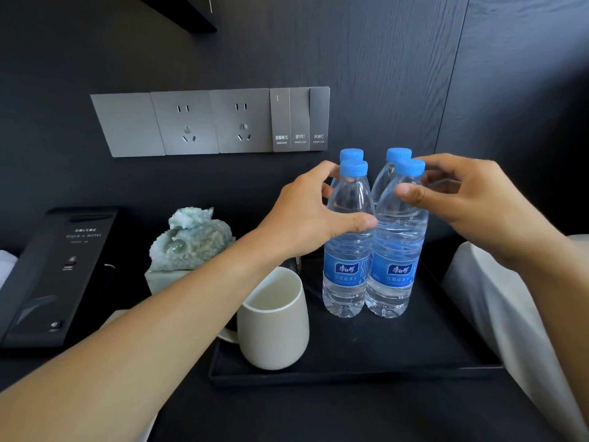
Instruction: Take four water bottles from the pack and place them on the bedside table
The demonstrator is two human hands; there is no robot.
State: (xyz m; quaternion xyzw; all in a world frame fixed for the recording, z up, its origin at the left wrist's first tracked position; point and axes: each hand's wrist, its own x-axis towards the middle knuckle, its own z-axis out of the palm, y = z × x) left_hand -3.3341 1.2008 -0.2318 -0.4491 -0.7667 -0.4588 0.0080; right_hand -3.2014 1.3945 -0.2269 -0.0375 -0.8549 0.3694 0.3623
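Clear water bottles with blue caps and blue labels stand upright in a tight square on a black tray on the dark bedside table. My left hand wraps the shoulder of the front-left bottle, thumb across its front. My right hand pinches the upper part of the front-right bottle, thumb in front, fingers behind near the cap. Behind them, the back-left bottle and back-right bottle show mostly their caps. No pack is in view.
A white mug stands on the tray's left part, under my left forearm. A pale green carved ornament and a black box sit further left. Wall sockets and switches are behind. Light fabric lies at the right.
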